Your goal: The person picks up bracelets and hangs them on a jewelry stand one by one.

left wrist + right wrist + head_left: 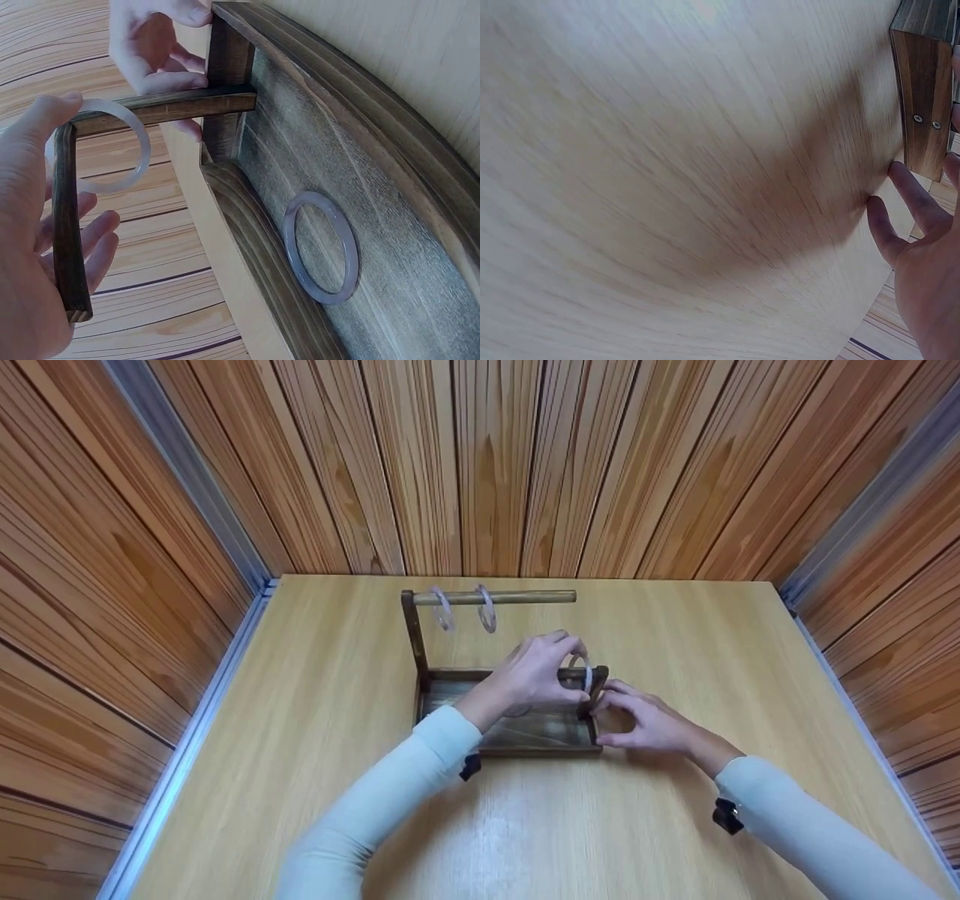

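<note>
A dark wooden bangle stand (540, 751) has a tray base, a tall left post with an upper bar, and a shorter right post with a lower bar. My left hand (536, 667) pinches a pale translucent bangle (142, 150) between thumb and fingers. That bangle encircles the lower bar (67, 232) close to its post. My right hand (645, 724) grips the tray's right end, its fingertips by the post and its thumb at the front corner. Another bangle (345, 240) lies in the tray, mostly hidden behind my left wrist in the head view.
Two bangles hang from the upper bar, one near the post (443, 611) and one farther along (487, 611). Under the stand is a light wooden table (337, 660). Wood-plank walls (487, 472) rise behind and at both sides, with metal rails along the side edges.
</note>
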`<state>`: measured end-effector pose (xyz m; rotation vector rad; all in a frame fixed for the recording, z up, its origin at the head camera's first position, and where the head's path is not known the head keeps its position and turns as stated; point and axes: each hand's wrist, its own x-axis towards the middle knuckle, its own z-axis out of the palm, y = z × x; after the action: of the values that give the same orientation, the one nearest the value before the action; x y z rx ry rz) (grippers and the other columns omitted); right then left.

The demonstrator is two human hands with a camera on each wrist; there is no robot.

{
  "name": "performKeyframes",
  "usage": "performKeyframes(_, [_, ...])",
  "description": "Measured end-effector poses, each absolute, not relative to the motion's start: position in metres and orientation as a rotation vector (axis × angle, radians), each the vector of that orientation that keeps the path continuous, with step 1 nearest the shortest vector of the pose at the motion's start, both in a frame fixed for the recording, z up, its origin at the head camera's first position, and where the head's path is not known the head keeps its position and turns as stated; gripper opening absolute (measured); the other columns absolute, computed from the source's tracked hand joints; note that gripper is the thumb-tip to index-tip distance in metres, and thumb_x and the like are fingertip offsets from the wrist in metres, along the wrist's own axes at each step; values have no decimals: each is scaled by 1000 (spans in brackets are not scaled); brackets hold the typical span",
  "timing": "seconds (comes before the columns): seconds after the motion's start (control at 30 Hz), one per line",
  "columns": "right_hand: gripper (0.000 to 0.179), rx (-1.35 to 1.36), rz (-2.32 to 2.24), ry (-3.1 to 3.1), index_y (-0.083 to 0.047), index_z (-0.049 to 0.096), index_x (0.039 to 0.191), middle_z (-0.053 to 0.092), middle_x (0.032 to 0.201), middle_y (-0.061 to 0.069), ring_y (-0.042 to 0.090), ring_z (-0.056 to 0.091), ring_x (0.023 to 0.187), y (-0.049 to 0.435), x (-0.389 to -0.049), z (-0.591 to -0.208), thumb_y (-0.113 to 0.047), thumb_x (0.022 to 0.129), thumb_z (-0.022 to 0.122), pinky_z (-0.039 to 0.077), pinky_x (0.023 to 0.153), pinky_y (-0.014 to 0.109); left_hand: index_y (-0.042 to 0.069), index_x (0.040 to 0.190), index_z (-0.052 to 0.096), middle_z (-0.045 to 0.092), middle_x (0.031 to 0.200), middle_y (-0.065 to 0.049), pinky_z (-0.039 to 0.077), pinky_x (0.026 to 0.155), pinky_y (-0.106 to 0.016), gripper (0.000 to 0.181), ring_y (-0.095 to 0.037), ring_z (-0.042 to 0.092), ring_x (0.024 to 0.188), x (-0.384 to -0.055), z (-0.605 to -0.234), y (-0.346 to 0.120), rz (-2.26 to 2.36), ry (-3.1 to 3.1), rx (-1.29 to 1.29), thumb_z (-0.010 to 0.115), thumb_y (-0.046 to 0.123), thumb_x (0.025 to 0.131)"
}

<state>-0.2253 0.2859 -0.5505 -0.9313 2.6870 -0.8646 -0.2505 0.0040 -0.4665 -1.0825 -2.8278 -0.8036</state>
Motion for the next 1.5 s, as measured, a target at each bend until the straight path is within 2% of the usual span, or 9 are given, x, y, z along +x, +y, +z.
performKeyframes(0.27, [41,-959,-855,2707,-20,76,127,66,156,10,38,65,145,285,-225,-550,-31,93,95,54,120,67,16,138,69,77,135,-3,64,107,-36,63,-23,76,122,-249,-465,5,-776,-2848,-1060,95,48,90])
performKeyframes(0.53, [40,-972,-860,2717,-20,77,127,65,159,17,46,66,145,286,-224,-551,-31,93,94,54,118,71,19,137,69,78,139,-6,66,103,-39,64,-26,77,123,-248,-464,4,-711,-2859,-1050,95,52,90])
performKeyframes(0.7, [39,-966,-869,2716,-19,77,125,65,158,18,46,67,143,286,-224,-550,-31,92,94,54,117,71,23,145,67,77,145,-6,66,99,-43,72,-28,77,125,-249,-465,1,-678,-2884,-1040,93,59,88])
performKeyframes(0.9, [38,-957,-871,2712,-19,77,124,65,158,17,47,66,144,285,-223,-549,-31,92,94,54,119,71,23,153,64,76,149,-4,63,107,-46,81,-29,76,131,-249,-465,-4,-713,-2909,-1019,93,61,87])
performKeyframes(1.13, [41,-938,-868,2707,-18,77,127,61,163,22,53,62,149,287,-224,-549,-37,94,93,50,122,74,22,149,67,79,144,-3,62,111,-48,77,-28,76,132,-250,-470,-14,-788,-2902,-990,93,60,87])
performKeyframes(1.37, [44,-943,-856,2719,-17,76,130,61,163,21,52,61,150,287,-225,-550,-36,94,93,50,123,73,21,151,67,78,147,-4,59,117,-51,77,-30,74,137,-251,-477,-27,-885,-2916,-951,94,55,88])
performKeyframes(1.5, [41,-916,-854,2715,-19,76,126,61,163,22,53,60,151,286,-224,-549,-37,94,93,49,123,74,21,151,67,78,147,-4,59,119,-54,77,-30,74,137,-252,-482,-35,-913,-2937,-914,95,53,87])
